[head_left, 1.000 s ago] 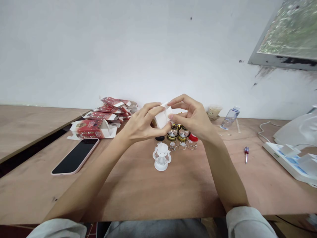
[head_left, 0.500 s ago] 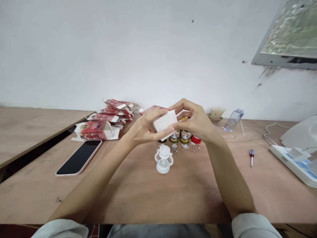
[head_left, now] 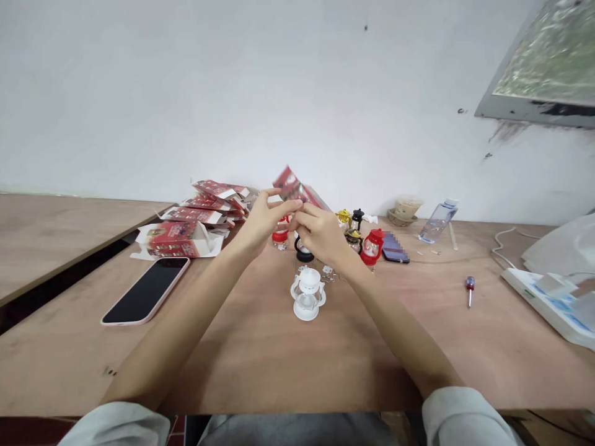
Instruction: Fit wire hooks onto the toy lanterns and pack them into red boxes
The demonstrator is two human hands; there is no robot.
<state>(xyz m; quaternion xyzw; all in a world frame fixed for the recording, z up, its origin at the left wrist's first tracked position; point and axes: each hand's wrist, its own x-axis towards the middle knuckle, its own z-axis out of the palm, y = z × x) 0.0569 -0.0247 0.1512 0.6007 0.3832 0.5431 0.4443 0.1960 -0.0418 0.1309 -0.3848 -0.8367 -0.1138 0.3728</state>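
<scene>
A small red printed cardboard box point(head_left: 297, 186), partly blurred, is held up above the middle of the table. My left hand point(head_left: 261, 224) grips its near left side, thumb and fingers closed on it. Against the near end of the box, my right hand point(head_left: 321, 234) has its fingers bent and pinched, with the fingertips partly hidden. Below both hands a white miniature lantern point(head_left: 308, 296) stands upright on the table. Behind my hands are more little lanterns: a red lantern point(head_left: 372, 247) on the right, a gold lantern point(head_left: 344, 217), and black ones partly covered.
Several red boxes point(head_left: 179, 238) are piled at the left, beside a pink-edged phone point(head_left: 146, 292). Another phone point(head_left: 395, 249) lies behind the red lantern. To the right are a cup point(head_left: 406, 209), a water bottle point(head_left: 438, 221), a screwdriver point(head_left: 470, 290) and a power strip point(head_left: 553, 303).
The box has turned from showing its white end to tilting upward behind my hands, printed sides visible. My right hand has moved left and down, uncovering the lanterns and the phone behind.
</scene>
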